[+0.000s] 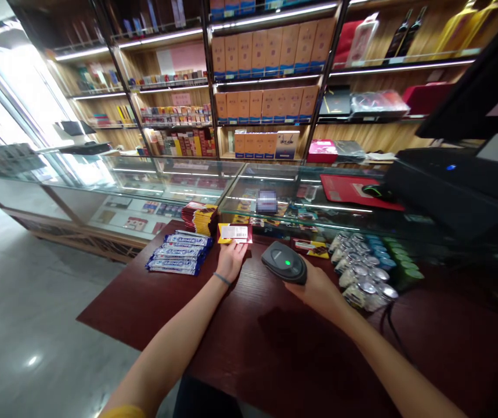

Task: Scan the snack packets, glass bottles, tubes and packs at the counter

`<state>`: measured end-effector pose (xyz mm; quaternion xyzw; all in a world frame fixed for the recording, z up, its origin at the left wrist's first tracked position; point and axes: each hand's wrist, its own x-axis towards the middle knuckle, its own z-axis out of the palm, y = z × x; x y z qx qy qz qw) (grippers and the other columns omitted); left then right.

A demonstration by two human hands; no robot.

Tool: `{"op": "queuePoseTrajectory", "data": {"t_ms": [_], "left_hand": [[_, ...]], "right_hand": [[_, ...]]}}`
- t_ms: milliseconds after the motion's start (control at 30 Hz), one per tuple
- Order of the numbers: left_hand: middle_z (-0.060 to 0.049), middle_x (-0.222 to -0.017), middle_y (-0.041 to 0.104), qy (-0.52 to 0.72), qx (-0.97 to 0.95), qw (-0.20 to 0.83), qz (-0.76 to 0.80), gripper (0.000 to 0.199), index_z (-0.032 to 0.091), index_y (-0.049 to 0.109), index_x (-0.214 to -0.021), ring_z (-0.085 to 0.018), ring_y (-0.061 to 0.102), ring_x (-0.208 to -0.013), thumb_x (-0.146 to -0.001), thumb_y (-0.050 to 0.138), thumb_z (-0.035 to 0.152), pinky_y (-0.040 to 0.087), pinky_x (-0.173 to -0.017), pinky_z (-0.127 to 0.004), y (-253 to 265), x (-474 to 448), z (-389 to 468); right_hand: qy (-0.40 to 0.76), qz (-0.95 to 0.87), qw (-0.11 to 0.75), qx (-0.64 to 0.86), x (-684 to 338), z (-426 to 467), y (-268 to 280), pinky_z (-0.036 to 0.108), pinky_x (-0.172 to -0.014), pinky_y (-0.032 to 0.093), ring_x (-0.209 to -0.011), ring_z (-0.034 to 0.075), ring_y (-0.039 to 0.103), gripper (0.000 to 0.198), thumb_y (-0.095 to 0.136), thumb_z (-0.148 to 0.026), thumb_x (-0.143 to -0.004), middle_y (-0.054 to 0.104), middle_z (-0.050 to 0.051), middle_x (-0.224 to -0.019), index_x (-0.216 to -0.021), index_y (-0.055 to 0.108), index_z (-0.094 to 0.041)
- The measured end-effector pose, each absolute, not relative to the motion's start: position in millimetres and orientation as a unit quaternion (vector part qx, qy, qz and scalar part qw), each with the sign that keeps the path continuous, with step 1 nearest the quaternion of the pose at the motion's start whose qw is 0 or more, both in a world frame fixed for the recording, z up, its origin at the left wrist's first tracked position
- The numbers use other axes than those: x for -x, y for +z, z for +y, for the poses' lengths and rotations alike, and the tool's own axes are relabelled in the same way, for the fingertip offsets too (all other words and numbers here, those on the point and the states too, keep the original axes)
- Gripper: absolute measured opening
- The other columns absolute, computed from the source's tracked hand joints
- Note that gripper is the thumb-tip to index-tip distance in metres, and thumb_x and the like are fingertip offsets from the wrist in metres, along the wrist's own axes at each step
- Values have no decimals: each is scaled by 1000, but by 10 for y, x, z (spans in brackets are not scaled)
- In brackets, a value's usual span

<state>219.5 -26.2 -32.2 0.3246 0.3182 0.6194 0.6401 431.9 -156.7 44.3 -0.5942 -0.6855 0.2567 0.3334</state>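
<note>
My left hand (231,260) holds up a flat yellow and dark red packet (234,233), its white barcode label facing me. A black barcode scanner (281,262) with a lit green light is gripped in my right hand (314,284), its head angled toward the packet but apart from it. Behind my left hand stands a stack of similar yellow and red packets (199,218). Blue and white wrapped bars (179,253) lie in a pile to the left. Another such packet (310,248) rests flat on the dark red wooden table (249,331), beyond the scanner.
Several upright cans, silver-topped (360,270) and green (403,261), stand at the right near a black cable (390,325). A glass display counter (170,183) runs behind the table. On it lie a red mat (357,191) and a black monitor unit (444,197). Stocked shelves line the wall.
</note>
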Motion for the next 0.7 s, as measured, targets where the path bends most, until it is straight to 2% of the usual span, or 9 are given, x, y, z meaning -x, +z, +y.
{"op": "queuePoseTrajectory", "data": {"t_ms": [267,400,500,567,700], "left_hand": [[-4,-118,68,640,-249,658,309,34,28,49,-122,-11,69,-98,-92,55,15,53,-97,-35,-258,-2195,-310],[-3,-105,70,646,-290,615,346,33,23,53,-112,-12,70,-84,-83,70,27,56,-83,-31,-267,-2193,-329],[-5,-98,71,659,-337,558,377,37,19,58,-108,-14,69,-77,-80,74,37,55,-74,-29,-233,-2176,-284],[-6,-100,72,683,-368,502,381,36,18,62,-109,-17,69,-82,-80,73,37,55,-78,-30,-148,-2129,-236],[-7,-103,74,707,-455,347,416,28,19,69,-107,-22,69,-99,-84,69,34,52,-95,-37,162,-1893,-157]], "right_hand": [[254,-657,354,615,-4335,-1556,498,29,-62,51,-77,25,73,43,70,-33,-72,76,1,-85,-114,60,-30],[250,-644,374,619,-4345,-1544,485,28,-54,48,-68,24,71,50,71,-38,-73,76,2,-87,-121,59,-30],[241,-639,398,612,-4367,-1535,469,29,-51,48,-61,23,69,55,70,-40,-74,76,3,-86,-126,58,-28],[235,-636,416,606,-4387,-1522,456,29,-50,48,-58,23,68,61,70,-40,-74,76,4,-85,-131,56,-26],[227,-638,438,591,-4417,-1495,454,30,-52,49,-61,24,69,64,69,-38,-73,75,5,-84,-134,55,-24]]}}
